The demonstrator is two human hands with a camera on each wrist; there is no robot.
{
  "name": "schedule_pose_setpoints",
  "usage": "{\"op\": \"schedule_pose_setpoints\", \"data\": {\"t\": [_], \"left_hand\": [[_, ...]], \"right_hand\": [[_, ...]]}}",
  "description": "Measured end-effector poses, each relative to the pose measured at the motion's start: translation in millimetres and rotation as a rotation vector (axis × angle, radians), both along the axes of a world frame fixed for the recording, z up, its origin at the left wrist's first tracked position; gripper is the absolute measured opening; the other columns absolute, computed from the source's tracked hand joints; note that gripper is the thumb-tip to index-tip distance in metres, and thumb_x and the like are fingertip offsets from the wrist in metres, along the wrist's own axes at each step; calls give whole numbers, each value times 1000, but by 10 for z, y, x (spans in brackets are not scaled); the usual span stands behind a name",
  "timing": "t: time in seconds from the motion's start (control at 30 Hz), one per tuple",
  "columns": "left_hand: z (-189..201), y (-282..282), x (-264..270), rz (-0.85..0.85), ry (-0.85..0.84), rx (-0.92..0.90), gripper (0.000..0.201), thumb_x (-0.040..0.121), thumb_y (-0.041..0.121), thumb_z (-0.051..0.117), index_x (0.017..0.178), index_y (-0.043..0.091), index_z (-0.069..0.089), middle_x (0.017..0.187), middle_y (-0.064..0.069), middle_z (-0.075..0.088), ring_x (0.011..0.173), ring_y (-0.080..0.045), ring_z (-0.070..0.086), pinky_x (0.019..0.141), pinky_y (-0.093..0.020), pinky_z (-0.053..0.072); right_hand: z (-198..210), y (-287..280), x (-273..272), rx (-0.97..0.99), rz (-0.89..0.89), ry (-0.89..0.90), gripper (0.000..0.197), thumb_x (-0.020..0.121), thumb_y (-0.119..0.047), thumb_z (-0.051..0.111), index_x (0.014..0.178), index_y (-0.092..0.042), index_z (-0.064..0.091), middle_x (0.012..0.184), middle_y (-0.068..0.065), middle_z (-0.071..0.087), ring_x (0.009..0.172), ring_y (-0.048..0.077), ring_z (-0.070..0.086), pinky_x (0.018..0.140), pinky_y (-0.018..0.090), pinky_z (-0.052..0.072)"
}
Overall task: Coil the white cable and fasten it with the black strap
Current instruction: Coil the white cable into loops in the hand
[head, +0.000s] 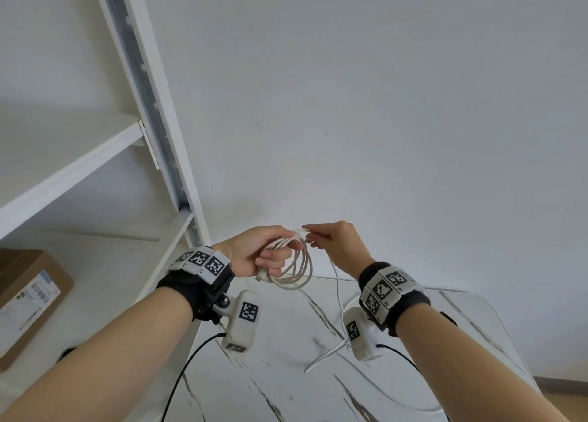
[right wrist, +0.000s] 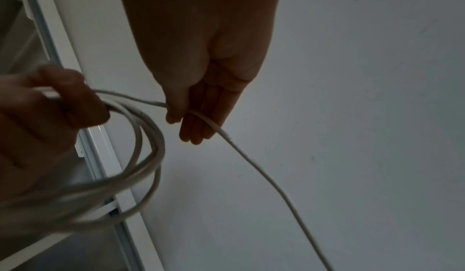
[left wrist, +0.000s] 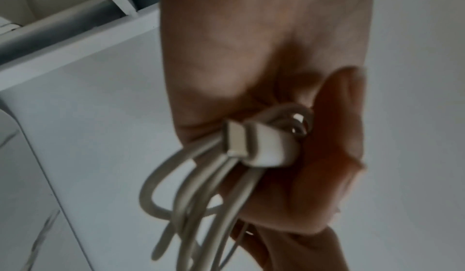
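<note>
Both forearms reach forward and up, the hands raised close together in front of a pale wall, above the far edge of a marbled white worktop (head: 286, 374). The left hand (head: 254, 253) has its fingers curled round several loops of the white cable (head: 297, 273); the loops hang below the fist, and the left wrist view shows the plug (left wrist: 259, 146) jutting from the closed grip beside the bundled strands. The right hand (head: 337, 243), just beside the left, pinches the free run of cable between thumb and fingers at the top of the coil; in the right wrist view the remaining fingers lie nearly straight, pointing down. From that pinch the loose length drops to the worktop and trails across it. A white shelf (head: 152, 113) stands at the left, with a cardboard box (head: 25, 304) on a lower shelf.
</note>
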State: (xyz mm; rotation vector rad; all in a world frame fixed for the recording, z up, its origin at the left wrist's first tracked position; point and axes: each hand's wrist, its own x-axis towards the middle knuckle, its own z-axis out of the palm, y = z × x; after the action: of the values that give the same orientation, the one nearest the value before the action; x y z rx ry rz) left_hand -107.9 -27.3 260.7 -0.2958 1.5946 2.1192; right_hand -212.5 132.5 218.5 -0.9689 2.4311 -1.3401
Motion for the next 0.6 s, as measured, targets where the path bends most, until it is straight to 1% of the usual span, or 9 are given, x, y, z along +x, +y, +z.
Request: {"op": "schedule_pose_setpoints", "data": {"t": [0.07, 0.13, 0.23, 0.27, 0.3, 0.37, 0.43, 0.5, 0.6], "left_hand": [[37, 9, -9, 50, 28, 41, 32, 97, 23, 31, 82, 6, 53, 33, 6, 30, 27, -5, 26, 40, -19, 36], [73, 14, -21, 106, 69, 92, 33, 98, 23, 31, 80, 6, 52, 36, 4, 34, 29, -8, 31, 43, -20, 40], [131, 19, -36, 188, 131, 183, 32, 96, 23, 34, 79, 6, 54, 45, 0, 47, 37, -12, 45, 50, -23, 47], [151, 19, -42, 231, 148, 236, 31, 95, 23, 37, 77, 6, 56, 47, -1, 51, 40, -13, 49, 52, -23, 50], [171, 19, -50, 279, 161, 297, 30, 93, 22, 40, 75, 6, 58, 49, -1, 54, 42, -13, 53, 53, -23, 51], [195, 12, -83, 378, 177, 401, 29, 94, 21, 41, 75, 6, 57, 51, -1, 58, 45, -13, 59, 55, -24, 55], [197, -2, -130, 479, 177, 471, 30, 97, 21, 41, 75, 7, 56, 54, -4, 63, 50, -15, 64, 60, -27, 58], [193, -5, -172, 558, 176, 523, 30, 98, 21, 41, 74, 8, 53, 59, -7, 66, 55, -18, 67, 64, -31, 60], [218, 5, -217, 661, 198, 579, 32, 100, 21, 39, 71, 8, 49, 63, -11, 68, 58, -22, 69, 66, -33, 60]], "right_hand": [[-51, -27, 29, 3, -12, 20, 23, 89, -9, 56, 105, -12, 71, 63, -10, 63, 54, -3, 53, 63, 7, 41], [-104, -45, 51, -6, -39, 11, 22, 89, -8, 54, 95, -16, 74, 53, -12, 51, 48, 3, 42, 52, 10, 35], [-206, -67, 77, -2, -74, -21, 23, 85, -1, 52, 74, -12, 70, 54, -3, 48, 52, 11, 32, 51, 20, 31], [-233, -73, 88, 13, -77, -31, 22, 83, 1, 52, 70, -8, 66, 54, -3, 48, 50, 11, 34, 52, 21, 33], [-248, -78, 108, 26, -76, -53, 20, 84, 0, 53, 70, -7, 66, 56, -3, 54, 51, 9, 43, 54, 19, 38], [-283, -91, 153, 12, -70, -137, 14, 87, -3, 55, 82, -5, 68, 71, 6, 68, 64, 13, 60, 70, 23, 50], [-328, -110, 197, 18, -59, -194, 21, 89, -3, 53, 105, -5, 66, 84, 16, 71, 74, 18, 64, 81, 27, 51], [-368, -138, 233, 82, -35, -197, 31, 90, -5, 51, 120, -5, 59, 90, 17, 73, 78, 18, 64, 83, 26, 49], [-409, -162, 289, 140, 6, -170, 37, 90, -7, 51, 125, -14, 54, 87, 11, 72, 73, 15, 63, 76, 26, 50]]}}
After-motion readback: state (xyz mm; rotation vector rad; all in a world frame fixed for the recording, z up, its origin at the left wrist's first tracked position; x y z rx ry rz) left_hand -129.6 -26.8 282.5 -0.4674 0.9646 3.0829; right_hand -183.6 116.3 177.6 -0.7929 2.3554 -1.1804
